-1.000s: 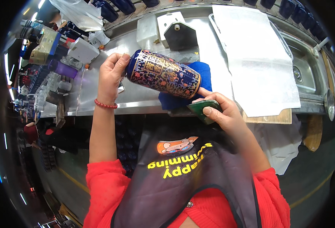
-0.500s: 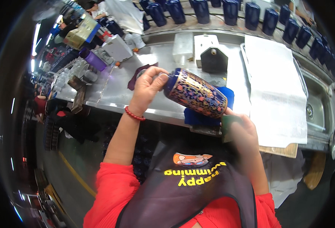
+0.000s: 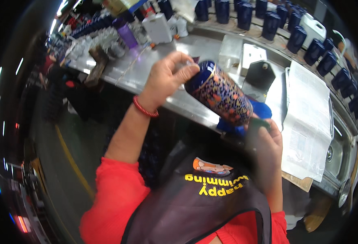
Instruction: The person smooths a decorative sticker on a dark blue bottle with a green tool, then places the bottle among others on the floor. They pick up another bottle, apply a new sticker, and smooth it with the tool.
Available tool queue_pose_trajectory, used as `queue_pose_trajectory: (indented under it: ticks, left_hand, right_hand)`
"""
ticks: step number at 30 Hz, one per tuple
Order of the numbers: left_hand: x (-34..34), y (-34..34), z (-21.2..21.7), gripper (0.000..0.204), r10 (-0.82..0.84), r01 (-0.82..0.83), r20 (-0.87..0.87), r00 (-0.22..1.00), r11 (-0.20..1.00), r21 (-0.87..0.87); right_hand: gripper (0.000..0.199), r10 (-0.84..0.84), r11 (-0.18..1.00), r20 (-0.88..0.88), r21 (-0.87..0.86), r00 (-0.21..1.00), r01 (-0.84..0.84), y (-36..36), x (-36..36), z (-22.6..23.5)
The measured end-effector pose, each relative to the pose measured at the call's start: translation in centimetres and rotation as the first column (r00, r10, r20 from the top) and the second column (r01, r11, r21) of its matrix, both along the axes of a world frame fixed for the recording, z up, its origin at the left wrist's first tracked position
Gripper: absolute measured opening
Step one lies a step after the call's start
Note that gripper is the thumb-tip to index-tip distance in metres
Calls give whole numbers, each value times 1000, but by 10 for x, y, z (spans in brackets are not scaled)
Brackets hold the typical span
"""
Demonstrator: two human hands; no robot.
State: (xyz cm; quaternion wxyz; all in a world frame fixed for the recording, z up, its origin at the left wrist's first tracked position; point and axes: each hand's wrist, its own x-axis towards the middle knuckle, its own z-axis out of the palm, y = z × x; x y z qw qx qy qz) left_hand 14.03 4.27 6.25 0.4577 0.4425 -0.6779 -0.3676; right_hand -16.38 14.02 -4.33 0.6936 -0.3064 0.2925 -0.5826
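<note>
The left hand [image 3: 163, 81] has its grip around the top of the patterned blue vase [image 3: 221, 94], held tilted over the metal bench [image 3: 126, 77], base toward four o'clock. There the right hand [image 3: 273, 140] pinches a flat green piece [image 3: 257, 128]; whether it touches the vase, blur hides.

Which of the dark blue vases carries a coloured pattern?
The vase tilted in the left hand; the others, standing beyond the bench, look plain dark blue.
</note>
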Motion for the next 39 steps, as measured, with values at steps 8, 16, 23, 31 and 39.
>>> queue_pose_trajectory:
  ticks: [8, 16, 23, 31, 39]
  left_hand:
    - [112, 74, 42, 20, 416, -298, 251, 874, 867, -400]
    - [175, 104, 5, 37, 654, -585, 229, 721, 752, -305]
    - [208, 107, -30, 35, 668, -640, 205, 716, 745, -191]
    - [262, 126, -42, 21, 654, -618, 320, 685, 755, -219]
    - [297, 118, -72, 18, 837, -581, 370, 404, 547, -603]
  right_hand:
    - [22, 368, 928, 32, -67, 929, -366, -51, 115, 14]
    - [26, 557, 803, 79, 205, 827, -560, -61, 199, -22]
    - [33, 600, 781, -72, 270, 797, -564, -64, 227, -32]
    - [39, 667, 735, -141, 284, 731, -616, -74, 285, -30]
    - [32, 105, 790, -813, -281, 573, -544, -98, 312, -1]
